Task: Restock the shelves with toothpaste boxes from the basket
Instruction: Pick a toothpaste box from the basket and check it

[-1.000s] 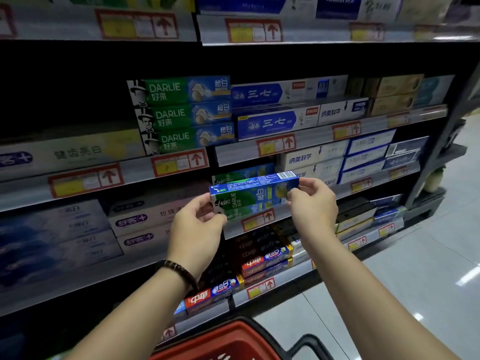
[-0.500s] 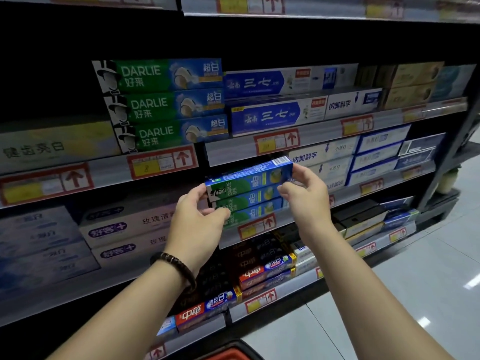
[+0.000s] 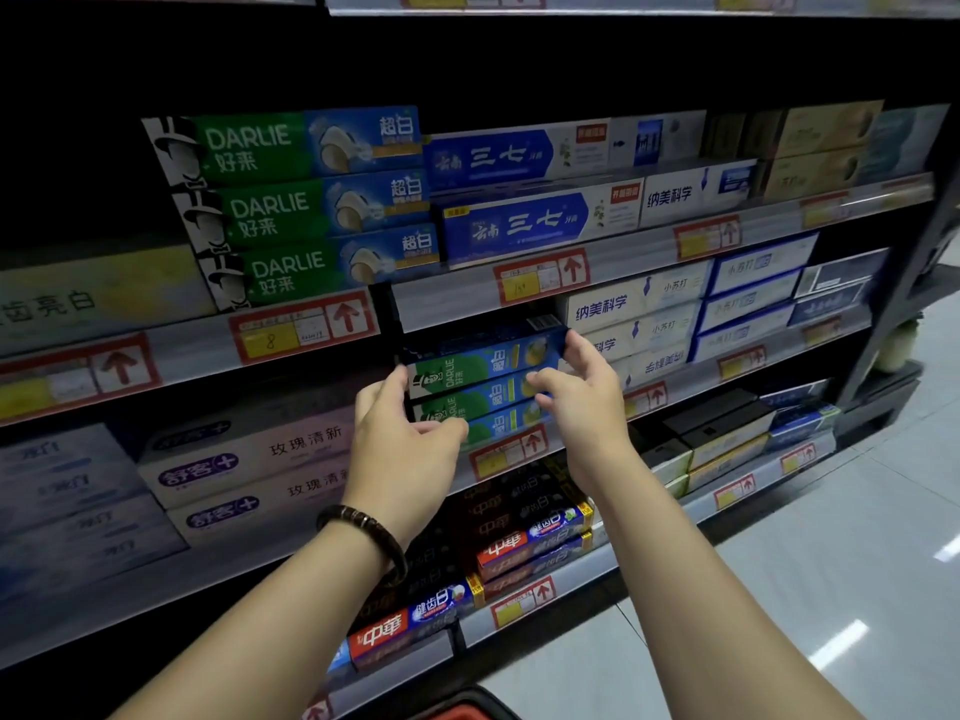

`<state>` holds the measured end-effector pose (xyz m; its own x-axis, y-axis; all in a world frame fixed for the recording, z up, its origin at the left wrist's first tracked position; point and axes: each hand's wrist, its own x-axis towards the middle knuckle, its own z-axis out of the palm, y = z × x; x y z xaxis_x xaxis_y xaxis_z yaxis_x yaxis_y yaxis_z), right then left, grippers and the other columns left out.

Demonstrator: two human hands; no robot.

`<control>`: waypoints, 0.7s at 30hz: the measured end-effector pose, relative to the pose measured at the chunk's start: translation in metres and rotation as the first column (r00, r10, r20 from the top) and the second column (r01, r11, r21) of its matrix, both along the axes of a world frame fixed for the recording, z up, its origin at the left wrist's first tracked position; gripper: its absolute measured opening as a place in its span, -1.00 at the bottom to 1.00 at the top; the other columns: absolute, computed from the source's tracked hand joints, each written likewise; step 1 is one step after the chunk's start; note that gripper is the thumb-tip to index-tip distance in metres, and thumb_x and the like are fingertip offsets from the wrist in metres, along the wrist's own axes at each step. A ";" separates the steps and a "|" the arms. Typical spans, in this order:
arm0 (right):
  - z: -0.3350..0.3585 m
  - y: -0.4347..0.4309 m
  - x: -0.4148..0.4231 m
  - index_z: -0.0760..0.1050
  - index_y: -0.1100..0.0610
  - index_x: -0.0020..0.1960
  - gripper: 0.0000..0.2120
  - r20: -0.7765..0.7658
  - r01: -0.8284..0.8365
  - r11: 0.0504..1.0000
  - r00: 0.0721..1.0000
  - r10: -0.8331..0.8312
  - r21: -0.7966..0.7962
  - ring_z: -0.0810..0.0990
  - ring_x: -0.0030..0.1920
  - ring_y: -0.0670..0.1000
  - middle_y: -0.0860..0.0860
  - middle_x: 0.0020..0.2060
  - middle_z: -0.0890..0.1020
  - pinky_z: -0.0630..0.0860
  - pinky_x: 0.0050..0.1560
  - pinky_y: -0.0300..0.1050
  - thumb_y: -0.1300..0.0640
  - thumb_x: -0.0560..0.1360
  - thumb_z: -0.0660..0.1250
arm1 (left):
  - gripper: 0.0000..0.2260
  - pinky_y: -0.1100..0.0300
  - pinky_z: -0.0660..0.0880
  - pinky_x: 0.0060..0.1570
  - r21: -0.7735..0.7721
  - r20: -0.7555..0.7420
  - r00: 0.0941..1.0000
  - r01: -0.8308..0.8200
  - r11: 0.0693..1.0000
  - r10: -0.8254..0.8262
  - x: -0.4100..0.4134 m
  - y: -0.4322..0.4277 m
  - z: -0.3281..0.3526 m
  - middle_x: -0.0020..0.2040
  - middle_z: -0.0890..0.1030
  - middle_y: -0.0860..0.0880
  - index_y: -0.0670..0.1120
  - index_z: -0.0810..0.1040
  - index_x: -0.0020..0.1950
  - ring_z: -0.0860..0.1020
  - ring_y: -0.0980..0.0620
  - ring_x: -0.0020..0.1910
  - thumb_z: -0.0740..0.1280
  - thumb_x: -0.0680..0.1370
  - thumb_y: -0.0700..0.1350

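Note:
A green and blue Darlie toothpaste box (image 3: 478, 358) lies on top of a stack of two matching boxes (image 3: 491, 407) on the middle shelf (image 3: 675, 389), under the price rail. My left hand (image 3: 405, 449), with a dark bead bracelet on the wrist, holds the box's left end with fingers behind and thumb in front. At the right end, my right hand (image 3: 587, 402) pinches it with fingertips on the end flap and thumb on the front face. A sliver of the red basket (image 3: 467, 711) shows at the bottom edge.
The shelf above holds three larger Darlie boxes (image 3: 291, 205) and blue-white boxes (image 3: 519, 220). White boxes (image 3: 623, 309) sit right of the stack, pale purple-logo boxes (image 3: 249, 459) to its left. Red and dark boxes (image 3: 519, 543) fill the lower shelf. Grey tiled floor (image 3: 831, 563) lies to the right.
Both hands have pushed the box forward and down into the shelf, from held in front to lying on the stack. The view has moved closer, and the basket has nearly left the frame.

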<state>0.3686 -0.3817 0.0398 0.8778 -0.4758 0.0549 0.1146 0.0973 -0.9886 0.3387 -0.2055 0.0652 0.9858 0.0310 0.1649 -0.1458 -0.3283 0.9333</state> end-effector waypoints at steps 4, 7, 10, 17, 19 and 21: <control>-0.005 -0.002 0.004 0.32 -0.03 0.64 -0.27 0.000 -0.004 1.000 1.000 0.004 -0.006 0.59 0.24 -0.01 -0.24 0.08 0.51 0.51 0.43 0.19 0.24 0.54 0.46 | -0.28 0.02 0.66 0.10 0.021 -0.010 1.000 0.005 1.000 -0.005 0.003 -0.003 -0.004 0.43 0.26 0.18 0.00 0.17 0.68 0.60 0.20 -0.02 0.44 0.59 -0.13; -0.009 0.000 0.004 0.33 -0.03 0.63 -0.29 -0.001 -0.007 0.999 1.000 0.007 -0.034 0.53 0.39 0.04 -0.12 0.31 0.50 0.49 0.46 0.16 0.21 0.54 0.47 | -0.28 0.00 0.65 0.12 0.037 -0.028 1.000 -0.003 0.999 0.004 0.004 -0.002 -0.008 0.40 0.26 0.20 -0.01 0.18 0.68 0.61 0.19 -0.05 0.44 0.58 -0.13; -0.014 0.000 0.003 0.33 -0.04 0.63 -0.30 -0.007 -0.010 0.996 1.000 0.009 -0.094 0.48 0.45 0.03 0.00 0.48 0.48 0.46 0.48 0.16 0.17 0.55 0.46 | -0.28 0.06 0.67 0.05 0.049 -0.029 1.000 -0.001 0.999 0.003 0.005 -0.001 -0.014 0.43 0.27 0.17 0.01 0.18 0.67 0.61 0.19 -0.05 0.44 0.58 -0.14; -0.020 -0.003 -0.002 0.25 -0.07 0.66 -0.32 -0.031 -0.022 0.930 0.999 0.011 -0.367 0.51 0.10 -0.22 -0.07 0.47 0.33 0.43 0.16 -0.22 0.12 0.62 0.43 | -0.20 -0.02 0.65 0.10 0.125 -0.083 0.997 0.019 0.992 -0.009 0.010 -0.002 -0.021 0.29 0.23 0.10 0.07 0.12 0.69 0.59 0.03 0.06 0.48 0.55 -0.03; -0.021 -0.002 -0.002 0.23 -0.06 0.67 -0.31 -0.049 -0.042 0.924 0.998 0.025 -0.380 0.50 0.04 -0.19 -0.07 0.40 0.32 0.42 0.08 -0.26 0.11 0.62 0.43 | -0.22 -0.01 0.66 0.06 0.130 -0.082 0.996 0.046 0.990 -0.036 0.011 -0.003 -0.022 0.30 0.24 0.09 0.07 0.13 0.68 0.57 0.06 0.04 0.46 0.56 -0.04; -0.022 -0.001 -0.002 0.22 -0.03 0.68 -0.32 -0.054 -0.063 0.914 0.998 0.045 -0.400 0.46 0.23 -0.11 -0.09 0.39 0.31 0.41 0.23 -0.16 0.08 0.63 0.42 | -0.24 0.04 0.66 0.05 0.135 -0.089 0.994 0.077 0.988 -0.065 0.010 -0.004 -0.023 0.31 0.24 0.10 0.06 0.09 0.70 0.54 0.08 0.05 0.42 0.60 -0.08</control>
<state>0.3666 -0.3823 0.0173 0.9072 -0.3736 0.1935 0.0773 -0.3042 -0.9495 0.3484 -0.2100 0.0420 0.9953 -0.0568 0.0788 -0.0959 -0.4461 0.8899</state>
